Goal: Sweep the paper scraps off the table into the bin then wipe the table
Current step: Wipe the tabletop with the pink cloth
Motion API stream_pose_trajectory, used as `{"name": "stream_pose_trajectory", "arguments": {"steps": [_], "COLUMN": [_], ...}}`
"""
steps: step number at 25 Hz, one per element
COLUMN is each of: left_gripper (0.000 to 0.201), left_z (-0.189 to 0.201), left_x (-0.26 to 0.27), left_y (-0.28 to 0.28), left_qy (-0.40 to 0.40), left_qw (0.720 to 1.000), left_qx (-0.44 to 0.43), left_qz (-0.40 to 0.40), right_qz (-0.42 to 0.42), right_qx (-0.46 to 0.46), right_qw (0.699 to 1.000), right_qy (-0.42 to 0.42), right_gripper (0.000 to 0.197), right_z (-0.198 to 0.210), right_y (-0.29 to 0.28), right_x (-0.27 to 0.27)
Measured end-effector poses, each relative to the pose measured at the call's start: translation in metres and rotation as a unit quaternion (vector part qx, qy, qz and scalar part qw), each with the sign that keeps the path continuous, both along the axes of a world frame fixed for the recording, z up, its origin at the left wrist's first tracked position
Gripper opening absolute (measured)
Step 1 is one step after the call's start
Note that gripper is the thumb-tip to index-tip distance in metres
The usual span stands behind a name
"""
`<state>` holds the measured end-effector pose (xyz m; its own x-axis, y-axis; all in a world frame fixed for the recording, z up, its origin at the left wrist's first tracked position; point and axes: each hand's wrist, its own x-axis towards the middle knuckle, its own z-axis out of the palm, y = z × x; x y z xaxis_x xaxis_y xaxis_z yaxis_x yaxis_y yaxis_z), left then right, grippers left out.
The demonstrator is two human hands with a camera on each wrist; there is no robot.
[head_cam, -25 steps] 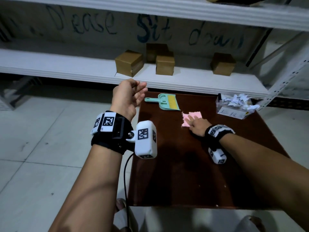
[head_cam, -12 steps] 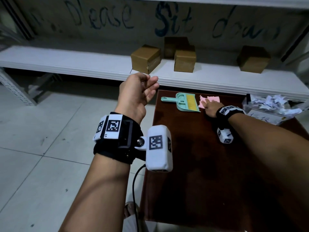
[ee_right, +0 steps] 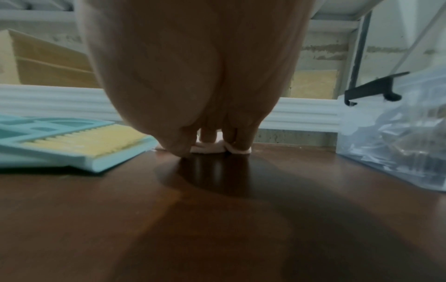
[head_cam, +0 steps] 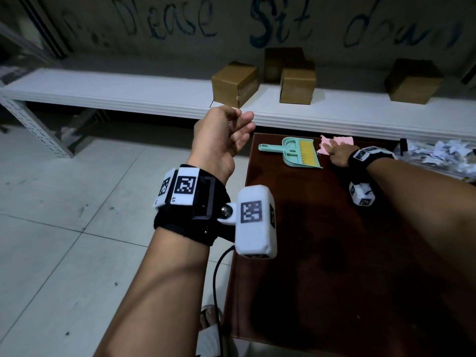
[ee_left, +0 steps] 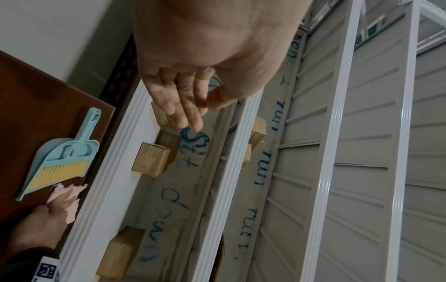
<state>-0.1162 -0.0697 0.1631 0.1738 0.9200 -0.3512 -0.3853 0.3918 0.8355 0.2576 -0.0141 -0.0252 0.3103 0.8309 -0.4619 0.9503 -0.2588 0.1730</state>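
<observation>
My right hand (head_cam: 339,155) lies flat on the thin pink wiping cloth (head_cam: 337,143) at the far edge of the dark brown wooden worktop (head_cam: 334,266). Its fingers (ee_right: 208,136) are stretched out straight and press the cloth down onto the wood; nothing is curled round it, so this grip is wide and loose, only bearing down. The cloth is bunched a little under my fingertips.

Just to the left of that hand lies the mint-green plastic dustpan (head_cam: 296,157) with the small yellow-bristled brush (head_cam: 306,152) nested in it, its handle pointing away to the left. The dustpan's edge sits close beside the cloth; I cannot tell whether they touch.

To the right of my right hand, near the worktop's edge, stands the clear plastic bin (head_cam: 438,163), filled with the white paper scraps (head_cam: 435,152).

My left hand (head_cam: 224,140) hangs in the air off the left side of the worktop, over the pale tiled floor (head_cam: 64,202). Its fingers are loosely bent and it holds nothing.

Beyond both hands runs a white shelf (head_cam: 128,96) carrying brown cardboard boxes (head_cam: 235,82).
</observation>
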Motion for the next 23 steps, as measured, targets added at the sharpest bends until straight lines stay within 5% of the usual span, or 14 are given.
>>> {"name": "stream_pose_trajectory", "arguments": {"steps": [9,19,23], "left_gripper": [0.01,0.01,0.011], "left_z": [-0.001,-0.003,-0.004], "left_x": [0.004,0.022,0.028], "left_y": [-0.001,-0.009,-0.019], "left_qy": [0.009,0.011,0.013], "left_qw": [1.0,1.0,0.999], "left_qx": [0.007,0.006,0.009], "left_qz": [-0.004,-0.028,-0.048], "right_qz": [-0.058,-0.003,-0.005], "right_qx": [0.048,0.068,0.045], "right_qw": [0.997,0.998,0.999], "right_qy": [0.009,-0.008,0.018], "right_gripper": [0.066,0.058,0.069], "right_z": [-0.003,0.013,0.019], "right_y": [-0.017,-0.082,-0.118], "right_x": [0.021,-0.022,-0.046]}}
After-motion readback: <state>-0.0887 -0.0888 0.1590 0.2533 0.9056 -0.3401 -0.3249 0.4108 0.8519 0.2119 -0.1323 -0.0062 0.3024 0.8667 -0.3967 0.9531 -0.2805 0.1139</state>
